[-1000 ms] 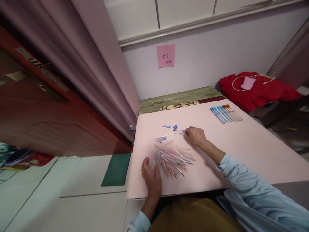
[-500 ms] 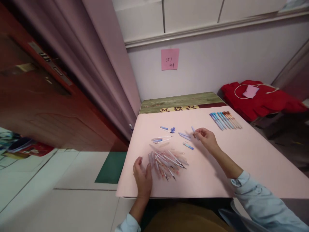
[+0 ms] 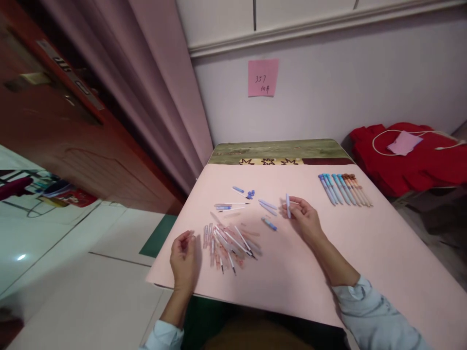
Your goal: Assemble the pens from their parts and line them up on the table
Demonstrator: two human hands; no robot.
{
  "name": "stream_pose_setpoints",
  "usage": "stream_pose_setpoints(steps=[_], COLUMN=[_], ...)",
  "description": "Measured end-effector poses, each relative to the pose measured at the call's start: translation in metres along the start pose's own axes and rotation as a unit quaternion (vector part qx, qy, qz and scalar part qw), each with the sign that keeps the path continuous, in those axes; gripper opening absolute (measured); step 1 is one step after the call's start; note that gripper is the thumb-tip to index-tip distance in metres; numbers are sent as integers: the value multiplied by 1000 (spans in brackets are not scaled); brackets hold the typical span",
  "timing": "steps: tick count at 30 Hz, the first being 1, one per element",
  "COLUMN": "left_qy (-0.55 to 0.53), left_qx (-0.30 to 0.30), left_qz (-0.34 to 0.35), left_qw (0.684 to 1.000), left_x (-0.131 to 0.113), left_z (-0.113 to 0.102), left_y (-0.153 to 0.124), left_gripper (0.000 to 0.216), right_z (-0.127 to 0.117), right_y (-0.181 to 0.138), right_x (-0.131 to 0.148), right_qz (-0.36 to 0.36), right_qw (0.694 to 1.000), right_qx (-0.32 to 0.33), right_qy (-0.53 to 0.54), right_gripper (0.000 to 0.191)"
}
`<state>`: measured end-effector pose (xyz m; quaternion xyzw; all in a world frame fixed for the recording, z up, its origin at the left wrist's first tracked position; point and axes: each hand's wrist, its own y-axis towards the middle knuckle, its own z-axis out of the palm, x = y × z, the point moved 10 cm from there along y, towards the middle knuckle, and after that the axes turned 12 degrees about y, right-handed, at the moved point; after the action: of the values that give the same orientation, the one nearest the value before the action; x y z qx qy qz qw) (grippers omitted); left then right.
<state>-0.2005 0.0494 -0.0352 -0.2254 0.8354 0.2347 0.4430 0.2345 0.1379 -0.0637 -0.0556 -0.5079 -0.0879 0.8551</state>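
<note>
My right hand [image 3: 304, 217] pinches a short pale blue pen barrel [image 3: 288, 206] and holds it upright just above the pink sheet [image 3: 328, 253]. Left of it lie loose blue pen parts [image 3: 268, 206] and small blue caps [image 3: 250, 194]. My left hand [image 3: 184, 257] hovers near the sheet's left front edge, fingers loosely curled and a little blurred, with nothing visible in it. Beside that hand is a heap of clear barrels and refills [image 3: 228, 240].
A row of several finished blue and orange pens [image 3: 345, 188] lies at the sheet's far right. The green tabletop [image 3: 273, 148] shows beyond the sheet. A pink note [image 3: 262, 78] hangs on the wall. A red cloth [image 3: 408, 155] lies at right, curtain and wooden door at left.
My right hand has picked a blue barrel off the sheet and lifted it. My left hand has come off the heap and moved left. The view has shifted.
</note>
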Motion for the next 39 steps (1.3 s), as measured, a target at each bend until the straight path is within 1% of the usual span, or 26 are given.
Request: stream_pose_setpoints(steps=[1,3,6,8,11,12,14,16,18,20,23,25,29,33,37,39], left_qy=[5,14,39,61,131,161,226,272,304,332,372,385,392,393,398,397], left_qx=[-10,-16,7,29,66,75,123,169,211,241,262,270,278,285,289,290], left_qz=[6,41,114,140,184,204,249,279,310,336,354,358,363,375,391,394], left_qw=[1000,999,993,988,972,963,934,905,876,848,817,807,798,790,778,777], left_x=[-10,-37,-81,-99,-112,-114,-117,-115,-116,-116,-117,-116,-116,-118,-119,-118], left_z=[2,9,27,41,64,72,92,110,126,138,150,155,160,162,164,164], left_y=[-2,-6,-10,-4,18,28,44,55,58,56,51,48,44,42,40,40], left_gripper=[40,37,28,23,17,14,8,6,8,12,18,20,21,22,21,20], right_z=[3,9,15,14,11,10,7,2,-2,-3,-1,0,1,3,1,1], right_y=[-1,-2,-5,-6,-9,-9,-9,-8,-7,-6,-6,-6,-6,-4,-3,-3], right_x=[-2,-4,-2,1,2,0,-4,-9,-13,-16,-16,-14,-12,-12,-12,-12], right_qz=[12,26,24,17,6,3,-2,-5,-7,-7,-8,-10,-9,-6,-2,2], right_qw=[1000,999,999,1000,1000,1000,1000,1000,1000,1000,999,999,999,999,999,999], right_qx=[4,14,26,20,11,12,9,-1,-10,-9,-1,-1,-3,0,-13,-15], right_qy=[12,16,1,-11,-24,-26,-27,-26,-24,-23,-33,-41,-43,-45,-42,-45], right_gripper=[45,46,46,45,41,40,39,38,38,38,38,37,39,40,39,40])
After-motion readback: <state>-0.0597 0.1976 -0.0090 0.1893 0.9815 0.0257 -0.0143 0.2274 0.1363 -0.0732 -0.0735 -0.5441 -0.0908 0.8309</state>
